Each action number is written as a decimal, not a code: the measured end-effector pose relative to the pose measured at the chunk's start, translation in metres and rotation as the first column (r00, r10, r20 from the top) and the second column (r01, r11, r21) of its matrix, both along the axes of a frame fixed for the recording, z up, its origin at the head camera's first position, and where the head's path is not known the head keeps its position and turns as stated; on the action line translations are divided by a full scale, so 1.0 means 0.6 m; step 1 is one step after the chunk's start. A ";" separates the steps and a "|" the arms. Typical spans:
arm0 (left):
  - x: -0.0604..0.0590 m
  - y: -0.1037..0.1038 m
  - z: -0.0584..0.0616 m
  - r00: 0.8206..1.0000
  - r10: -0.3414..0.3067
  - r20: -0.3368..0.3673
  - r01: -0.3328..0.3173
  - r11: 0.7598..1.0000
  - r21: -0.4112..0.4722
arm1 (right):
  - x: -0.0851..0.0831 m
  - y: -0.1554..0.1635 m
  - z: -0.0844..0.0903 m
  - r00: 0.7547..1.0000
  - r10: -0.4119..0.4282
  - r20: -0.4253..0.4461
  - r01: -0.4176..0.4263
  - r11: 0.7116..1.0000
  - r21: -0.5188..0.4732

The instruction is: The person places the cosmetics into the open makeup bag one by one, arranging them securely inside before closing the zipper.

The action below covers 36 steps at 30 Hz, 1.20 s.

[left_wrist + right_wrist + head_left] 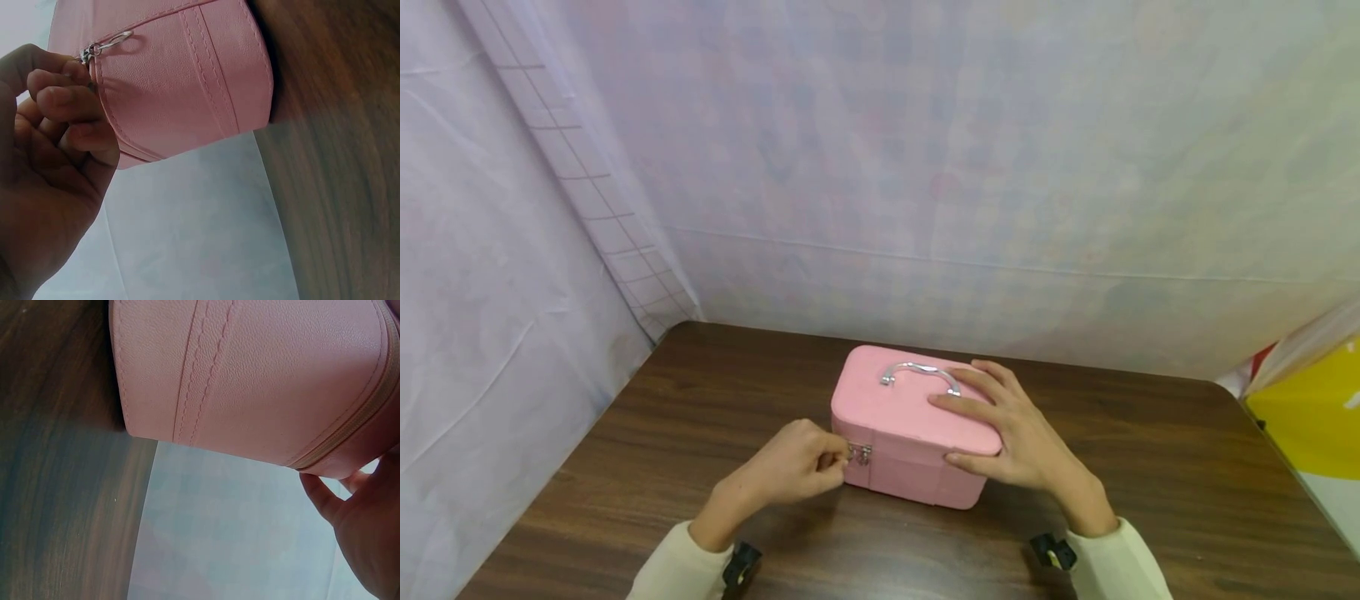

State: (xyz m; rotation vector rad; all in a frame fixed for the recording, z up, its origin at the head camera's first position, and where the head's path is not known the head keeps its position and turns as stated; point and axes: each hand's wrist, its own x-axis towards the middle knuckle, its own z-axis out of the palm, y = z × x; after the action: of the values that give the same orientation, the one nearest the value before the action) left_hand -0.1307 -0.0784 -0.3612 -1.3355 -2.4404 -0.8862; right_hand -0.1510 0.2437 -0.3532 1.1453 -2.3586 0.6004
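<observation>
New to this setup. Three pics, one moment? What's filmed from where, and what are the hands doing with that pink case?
Yes, one moment, three cameras on a person. The head view looks down on a wooden table bearing a pink case with a silver handle. The other two are wrist cameras, close on the case's sides. The left hand pinches a zipper pull at the case's corner. The right hand rests flat on the lid, thumb against the side.
</observation>
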 end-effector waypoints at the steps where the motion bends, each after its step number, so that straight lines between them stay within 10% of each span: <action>1: 0.001 0.000 0.000 1.000 0.003 -0.002 -0.003 1.000 -0.001 | 0.000 0.000 0.000 1.000 0.001 -0.001 -0.001 1.000 -0.001; 36: 0.000 0.016 -0.009 0.997 -0.070 0.038 0.069 0.997 0.032 | -0.004 0.003 -0.004 1.000 -0.010 0.008 0.010 1.000 -0.004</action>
State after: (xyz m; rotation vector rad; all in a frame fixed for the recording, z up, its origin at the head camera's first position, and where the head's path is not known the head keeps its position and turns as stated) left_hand -0.1306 -0.0690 -0.3665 -1.4130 -2.4121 -0.9716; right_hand -0.1533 0.2455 -0.3554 1.1313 -2.3670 0.6066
